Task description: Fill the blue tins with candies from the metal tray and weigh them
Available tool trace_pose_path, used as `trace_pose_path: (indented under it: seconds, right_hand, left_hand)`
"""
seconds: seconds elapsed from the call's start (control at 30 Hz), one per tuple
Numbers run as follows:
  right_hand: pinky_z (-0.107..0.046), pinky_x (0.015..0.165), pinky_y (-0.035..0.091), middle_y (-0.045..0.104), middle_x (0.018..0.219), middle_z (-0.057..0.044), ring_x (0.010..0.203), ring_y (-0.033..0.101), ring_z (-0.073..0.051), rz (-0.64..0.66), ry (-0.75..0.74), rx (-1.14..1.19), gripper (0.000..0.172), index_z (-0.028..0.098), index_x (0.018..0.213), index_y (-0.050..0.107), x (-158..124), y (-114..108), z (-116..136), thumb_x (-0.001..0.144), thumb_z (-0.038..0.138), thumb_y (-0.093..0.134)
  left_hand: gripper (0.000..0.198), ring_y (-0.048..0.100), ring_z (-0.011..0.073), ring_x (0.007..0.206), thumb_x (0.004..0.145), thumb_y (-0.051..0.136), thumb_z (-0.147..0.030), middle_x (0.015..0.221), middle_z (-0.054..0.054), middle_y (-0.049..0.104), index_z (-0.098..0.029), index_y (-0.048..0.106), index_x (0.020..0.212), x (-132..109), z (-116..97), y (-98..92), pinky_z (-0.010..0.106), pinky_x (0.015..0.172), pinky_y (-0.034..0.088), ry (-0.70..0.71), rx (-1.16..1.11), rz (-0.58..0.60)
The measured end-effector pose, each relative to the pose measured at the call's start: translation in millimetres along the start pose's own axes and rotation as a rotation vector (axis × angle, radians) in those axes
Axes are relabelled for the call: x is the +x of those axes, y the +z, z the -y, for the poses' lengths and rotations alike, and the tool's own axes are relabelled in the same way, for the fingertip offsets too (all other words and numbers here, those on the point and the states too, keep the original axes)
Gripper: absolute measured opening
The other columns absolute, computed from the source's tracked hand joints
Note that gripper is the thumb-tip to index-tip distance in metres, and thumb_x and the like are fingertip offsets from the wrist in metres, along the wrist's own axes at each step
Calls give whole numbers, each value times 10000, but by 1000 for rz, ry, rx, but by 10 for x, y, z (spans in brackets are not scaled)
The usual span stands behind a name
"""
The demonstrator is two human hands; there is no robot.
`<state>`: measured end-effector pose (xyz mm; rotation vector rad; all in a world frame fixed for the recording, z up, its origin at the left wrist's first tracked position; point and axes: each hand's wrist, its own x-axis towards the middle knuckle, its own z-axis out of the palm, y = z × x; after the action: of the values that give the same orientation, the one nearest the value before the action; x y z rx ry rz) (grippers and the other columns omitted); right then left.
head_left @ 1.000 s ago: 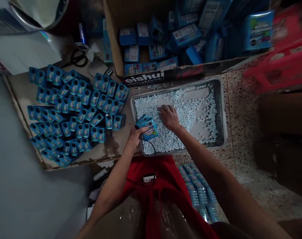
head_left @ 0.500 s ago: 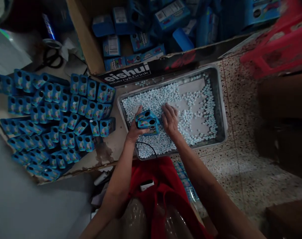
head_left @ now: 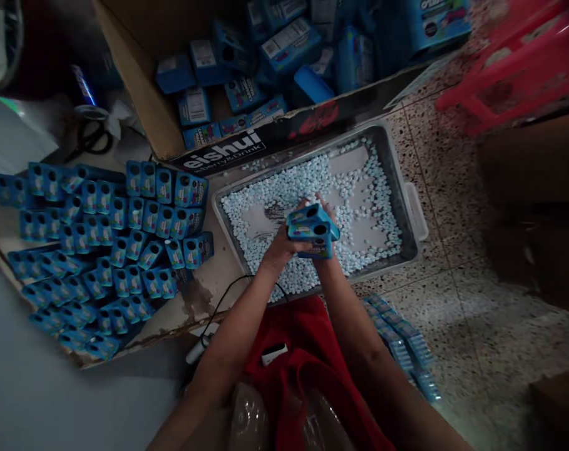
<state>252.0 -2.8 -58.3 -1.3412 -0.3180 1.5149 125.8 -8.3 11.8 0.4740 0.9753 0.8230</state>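
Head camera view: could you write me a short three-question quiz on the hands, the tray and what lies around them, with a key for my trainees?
1. Which of these does the left hand hold over the tray?
a) a spoon
b) small blue boxes
c) a roll of tape

2. True or false: the scissors lie inside the tray.

3. Fill in the gap: the large white letters readable on the side of the big cardboard box spell "____".

Key:
1. b
2. False; they lie outside it, on the table.
3. eishui
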Motion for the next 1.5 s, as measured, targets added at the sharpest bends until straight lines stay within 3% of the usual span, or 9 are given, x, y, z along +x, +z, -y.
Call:
trace_pose_path:
  seconds: [0.1,0.17,0.27,0.4,0.57,0.87,1.27,1.37,1.5]
  right_hand:
    - [-613,1334,437,867,1036,-10,1472,597,-384,-43,26,184,599,357,1051,804,78,111,38,705,847,813]
    - [-646,1346,395,862,1007,-25,1484,577,-405,-37,45,248,556,342,1003,793,114,161,131,687,798,834]
    - [-634,1269,484,836,1032,-29,1381,658,-365,-40,58,336,477,338,997,769,71,166,361,693,694,859]
    - [-500,1059,627,781,1007,-34,1102,743,-279,33,15,377,377,318,963,745,-213,235,717,778,631,841]
    - [-446,892,648,761,982,-45,913,721,-253,119,-96,343,328,285,854,739,-620,584,994,799,597,825]
    - [-450,824,586,667,808,-71,832,644,-271,224,-285,104,408,291,748,712,-651,812,1093,851,683,663]
    - [-504,1038,591,686,897,-56,992,710,-278,344,-460,-152,537,283,785,669,-639,830,972,1015,757,565]
    - [-571,1218,534,765,1171,-71,1289,718,-312,334,-532,-267,526,280,909,721,-608,682,920,1064,731,500]
    - [-640,1264,510,721,1457,-94,1450,655,-342,212,-658,-750,288,288,1157,731,-729,104,670,1099,497,542]
  left_hand:
    - [961,692,401,1448,485,1101,-599,1403,133,781,-237,752,1304,-140,-319,-94,503,1243,568,195,253,64]
    - [912,712,377,1393,573,1083,-586,1412,139,754,-242,710,1330,-245,-520,-245,500,1232,569,327,493,-24]
    - [807,754,358,1235,616,1070,-514,1269,123,760,-233,690,1270,-337,-720,-491,495,1149,601,472,855,-129]
    - [735,747,357,1196,627,1046,-433,1224,109,742,-238,667,1226,-344,-758,-647,480,1105,608,566,1110,-126]
    - [727,748,344,1149,654,1021,-376,1217,95,726,-225,658,1266,-387,-699,-609,453,1026,627,510,1307,-85]
    - [846,744,360,1238,643,1020,-287,1329,116,737,-228,655,1403,-267,-570,-762,500,1104,629,588,1297,116]
    - [919,715,370,1293,679,1045,-398,1381,125,727,-253,618,1480,-74,-318,-959,559,1132,612,704,1210,92]
    - [896,716,359,1262,721,1040,-550,1339,118,726,-246,614,1449,82,-302,-1042,574,1099,621,726,1170,85]
    - [917,716,360,1266,720,1015,-686,1342,113,719,-246,618,1420,158,-369,-1146,550,1100,610,732,1163,-15]
